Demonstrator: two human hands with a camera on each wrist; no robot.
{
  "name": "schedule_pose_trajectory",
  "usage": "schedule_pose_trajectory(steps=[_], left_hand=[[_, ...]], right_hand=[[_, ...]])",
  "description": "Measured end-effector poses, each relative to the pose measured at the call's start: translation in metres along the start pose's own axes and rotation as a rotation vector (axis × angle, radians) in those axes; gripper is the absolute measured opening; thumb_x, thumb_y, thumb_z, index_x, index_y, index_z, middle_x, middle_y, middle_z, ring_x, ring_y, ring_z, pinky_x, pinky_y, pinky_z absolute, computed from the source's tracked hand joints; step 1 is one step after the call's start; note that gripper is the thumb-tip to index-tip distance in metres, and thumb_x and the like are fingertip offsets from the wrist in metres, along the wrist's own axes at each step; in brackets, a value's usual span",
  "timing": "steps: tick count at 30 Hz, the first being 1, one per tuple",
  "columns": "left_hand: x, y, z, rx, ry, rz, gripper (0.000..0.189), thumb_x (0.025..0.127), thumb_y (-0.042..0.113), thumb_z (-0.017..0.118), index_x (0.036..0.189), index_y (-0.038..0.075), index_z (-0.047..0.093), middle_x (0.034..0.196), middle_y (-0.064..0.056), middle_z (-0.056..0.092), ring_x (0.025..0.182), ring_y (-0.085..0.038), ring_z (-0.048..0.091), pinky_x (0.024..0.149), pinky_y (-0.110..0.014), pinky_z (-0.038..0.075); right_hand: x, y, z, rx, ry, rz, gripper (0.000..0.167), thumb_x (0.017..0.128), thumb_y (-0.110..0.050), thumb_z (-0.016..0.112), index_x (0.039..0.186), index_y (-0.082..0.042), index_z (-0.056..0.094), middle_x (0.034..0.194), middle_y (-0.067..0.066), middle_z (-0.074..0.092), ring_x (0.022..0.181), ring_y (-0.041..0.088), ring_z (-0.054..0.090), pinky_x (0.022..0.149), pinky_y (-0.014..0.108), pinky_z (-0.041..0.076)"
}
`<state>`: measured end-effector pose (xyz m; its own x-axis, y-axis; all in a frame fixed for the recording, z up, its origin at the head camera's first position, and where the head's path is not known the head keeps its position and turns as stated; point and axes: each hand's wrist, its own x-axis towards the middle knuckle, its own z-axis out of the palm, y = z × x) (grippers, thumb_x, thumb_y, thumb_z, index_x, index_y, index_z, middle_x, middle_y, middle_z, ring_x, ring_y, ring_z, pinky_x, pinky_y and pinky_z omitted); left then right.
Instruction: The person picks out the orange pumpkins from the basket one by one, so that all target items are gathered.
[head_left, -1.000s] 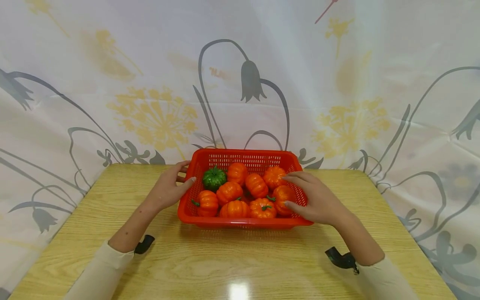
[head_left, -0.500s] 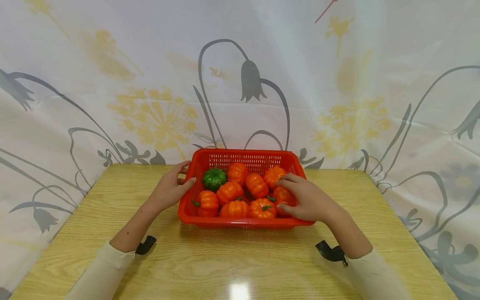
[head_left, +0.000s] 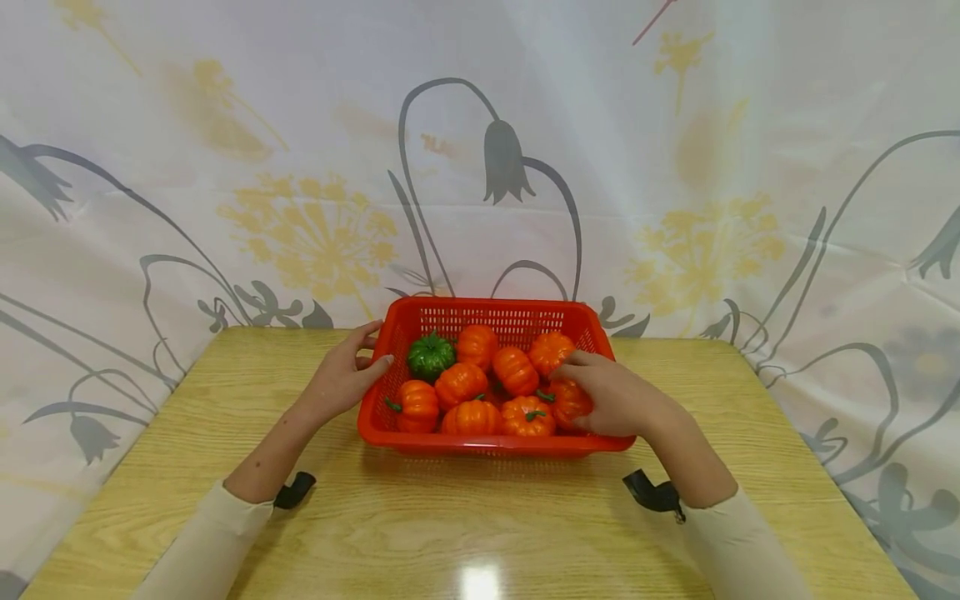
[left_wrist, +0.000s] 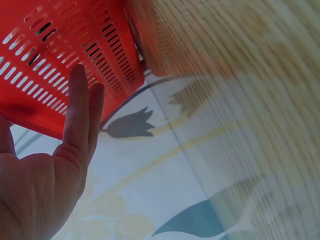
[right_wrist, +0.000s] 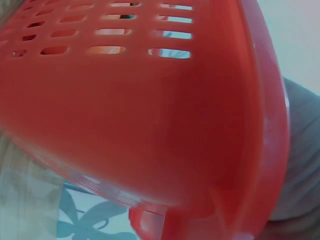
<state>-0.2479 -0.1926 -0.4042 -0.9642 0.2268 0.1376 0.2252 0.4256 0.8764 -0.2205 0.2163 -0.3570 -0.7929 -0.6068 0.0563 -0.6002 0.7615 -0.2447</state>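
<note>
Leftward since a second ago, my right hand (head_left: 619, 398), the nearer, curls round the pumpkin (head_left: 570, 402) just left of its palm, at the basket (head_left: 495, 442)'s right end; my left hand (head_left: 341, 377), fingers straight, grips nothing.

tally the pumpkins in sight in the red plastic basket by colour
Glossy orange, round ribbed pumpkins: 8
Glossy dark green, round ribbed pumpkin: 1
Total in sight: 9
</note>
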Motion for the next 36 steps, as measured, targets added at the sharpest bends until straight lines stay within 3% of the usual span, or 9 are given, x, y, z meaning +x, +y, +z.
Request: schedule_pose_trajectory(steps=[9,20,36], left_hand=[[0.0,-0.001,0.001,-0.014,-0.001,-0.008,0.067,0.107,0.016,0.063,0.165,0.004,0.032,0.143,-0.03,0.057,0.117,-0.045,0.07,0.082,-0.048,0.066],[0.0,-0.001,0.0,-0.028,-0.005,-0.003,0.068,0.108,0.018,0.062,0.166,0.005,0.03,0.145,-0.03,0.055,0.119,-0.045,0.069,0.082,-0.047,0.066],[-0.001,0.0,0.0,-0.033,-0.004,-0.001,0.068,0.108,0.017,0.062,0.166,0.003,0.029,0.144,-0.031,0.056,0.118,-0.045,0.069,0.081,-0.047,0.066]], right_hand=[[0.001,-0.001,0.006,-0.054,-0.001,0.026,0.049,0.081,-0.007,0.089,0.128,-0.006,0.072,0.128,0.012,0.064,0.12,0.036,0.062,0.107,0.057,0.053],[0.0,-0.001,0.004,-0.057,0.022,-0.01,0.048,0.079,-0.006,0.09,0.124,-0.006,0.073,0.125,0.01,0.065,0.119,0.035,0.063,0.107,0.057,0.053],[-0.01,0.004,-0.01,0.023,0.061,-0.009,0.058,0.077,-0.004,0.089,0.131,-0.007,0.071,0.132,0.011,0.064,0.121,0.037,0.063,0.106,0.058,0.053]])
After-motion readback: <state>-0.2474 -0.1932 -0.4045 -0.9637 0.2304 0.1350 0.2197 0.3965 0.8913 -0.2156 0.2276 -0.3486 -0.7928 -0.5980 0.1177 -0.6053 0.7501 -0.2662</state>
